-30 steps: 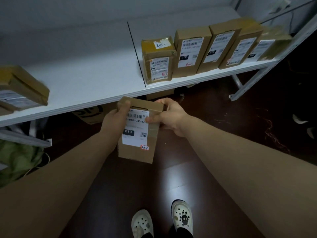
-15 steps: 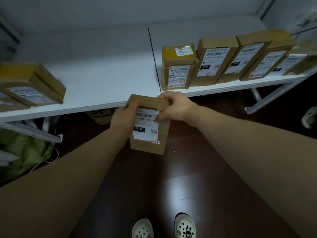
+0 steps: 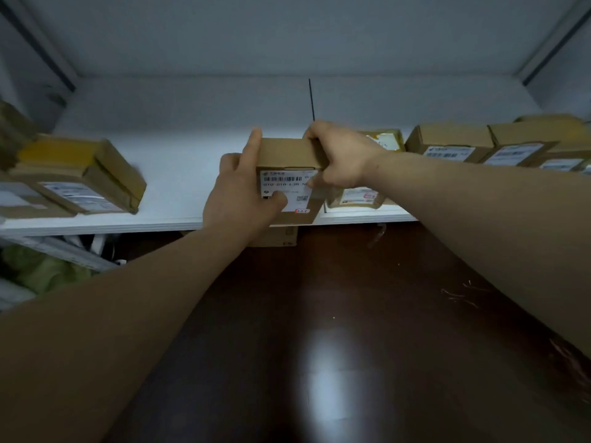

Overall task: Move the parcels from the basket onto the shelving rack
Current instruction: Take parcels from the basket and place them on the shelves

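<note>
**Cardboard parcel gripped at the shelf edge**

A boxy brown cardboard parcel (image 3: 287,153) with a white barcode label (image 3: 289,182) is at the near edge of the smooth white shelf (image 3: 179,167). The left hand (image 3: 238,193) grips its left side, thumb on the label. The right hand (image 3: 342,158) has its fingers curled over the top right corner. Taped parcels (image 3: 447,142) line the right.

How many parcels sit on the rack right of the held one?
4: a yellow-taped parcel behind the right hand, then three labelled cartons in a row toward the right edge. A fifth may be cut off there.
</note>
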`<state>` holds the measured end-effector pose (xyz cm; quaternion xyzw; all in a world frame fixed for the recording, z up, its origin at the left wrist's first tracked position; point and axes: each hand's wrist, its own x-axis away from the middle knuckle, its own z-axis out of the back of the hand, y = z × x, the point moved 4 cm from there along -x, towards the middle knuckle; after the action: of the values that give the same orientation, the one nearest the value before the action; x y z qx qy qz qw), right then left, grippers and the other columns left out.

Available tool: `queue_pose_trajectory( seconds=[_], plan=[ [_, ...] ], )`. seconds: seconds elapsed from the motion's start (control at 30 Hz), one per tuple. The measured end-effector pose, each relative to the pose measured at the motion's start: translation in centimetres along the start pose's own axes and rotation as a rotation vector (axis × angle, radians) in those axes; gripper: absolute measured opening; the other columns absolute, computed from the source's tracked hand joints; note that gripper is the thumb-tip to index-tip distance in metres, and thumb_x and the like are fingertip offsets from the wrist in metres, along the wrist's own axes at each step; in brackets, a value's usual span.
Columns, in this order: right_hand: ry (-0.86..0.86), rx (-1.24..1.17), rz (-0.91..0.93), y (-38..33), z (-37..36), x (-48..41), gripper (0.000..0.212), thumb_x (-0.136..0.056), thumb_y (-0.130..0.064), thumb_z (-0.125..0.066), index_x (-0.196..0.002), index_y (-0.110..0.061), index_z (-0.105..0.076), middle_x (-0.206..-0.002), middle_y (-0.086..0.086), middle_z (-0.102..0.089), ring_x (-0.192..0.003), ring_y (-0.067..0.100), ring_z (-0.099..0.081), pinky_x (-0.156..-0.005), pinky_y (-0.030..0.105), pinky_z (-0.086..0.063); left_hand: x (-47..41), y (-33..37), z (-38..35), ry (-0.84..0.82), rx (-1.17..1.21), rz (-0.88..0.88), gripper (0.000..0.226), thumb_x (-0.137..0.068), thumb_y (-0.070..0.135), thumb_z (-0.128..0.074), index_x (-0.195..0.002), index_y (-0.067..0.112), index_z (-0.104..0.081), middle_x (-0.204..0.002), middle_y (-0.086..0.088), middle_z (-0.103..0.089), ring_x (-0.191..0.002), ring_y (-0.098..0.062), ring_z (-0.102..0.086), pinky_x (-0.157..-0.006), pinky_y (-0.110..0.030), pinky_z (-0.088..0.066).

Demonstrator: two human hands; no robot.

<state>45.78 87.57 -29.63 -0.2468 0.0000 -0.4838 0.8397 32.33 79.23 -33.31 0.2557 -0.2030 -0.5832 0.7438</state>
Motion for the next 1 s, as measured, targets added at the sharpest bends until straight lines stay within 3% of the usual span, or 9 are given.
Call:
queue_pose_trajectory(
  seconds=[0.17,0.33,0.47,1.0],
  plan=[
    [-0.039,0.031,0.004,1.1,-1.1,-2.9,0.061,-0.081,-0.022,-0.074,-0.131,-0.017,-0.039,-0.11,-0.001,-0.041,-0.098,0.016,-0.043,-0.08,0.027,-0.036,-3.0,-0.6,-0.6,0.022,-0.052,-0.018,0.075,-0.087,0.017,-0.066,-0.148,0.019,-0.024,-0.149,-0.006,-0.028,-0.13,-0.022,-0.042,-0.102,-0.033,-0.041],
    [-0.049,0.12,-0.017,2.5,-1.7,-4.5,0.063,-0.082,-0.024,-0.073,-0.133,-0.017,-0.038,-0.126,0.004,-0.049,-0.104,0.018,-0.045,-0.09,0.03,-0.036,-4.7,-1.2,-2.1,-0.012,-0.065,-0.015,0.066,-0.094,0.014,-0.058,-0.15,0.017,-0.023,-0.151,-0.003,-0.034,-0.133,-0.021,-0.04,-0.107,-0.035,-0.035],
    [-0.01,0.268,-0.051,3.7,-1.3,-5.5,0.067,-0.076,-0.034,-0.077,-0.131,-0.02,-0.041,-0.128,0.004,-0.051,-0.123,0.025,-0.043,-0.109,0.038,-0.019,-5.6,-1.1,-3.1,-0.034,-0.056,-0.038,0.068,-0.094,0.012,-0.057,-0.151,0.019,-0.021,-0.149,-0.005,-0.036,-0.127,-0.024,-0.046,-0.104,-0.04,-0.04],
    [0.036,0.294,-0.039,5.0,-1.3,-7.2,0.068,-0.079,-0.031,-0.075,-0.135,-0.017,-0.039,-0.13,0.007,-0.049,-0.125,0.027,-0.042,-0.107,0.04,-0.021,-8.0,-0.5,-4.2,-0.035,-0.008,-0.002,0.067,-0.094,0.005,-0.054,-0.15,0.018,-0.02,-0.145,-0.004,-0.04,-0.127,-0.021,-0.046,-0.102,-0.032,-0.037]
  ],
)
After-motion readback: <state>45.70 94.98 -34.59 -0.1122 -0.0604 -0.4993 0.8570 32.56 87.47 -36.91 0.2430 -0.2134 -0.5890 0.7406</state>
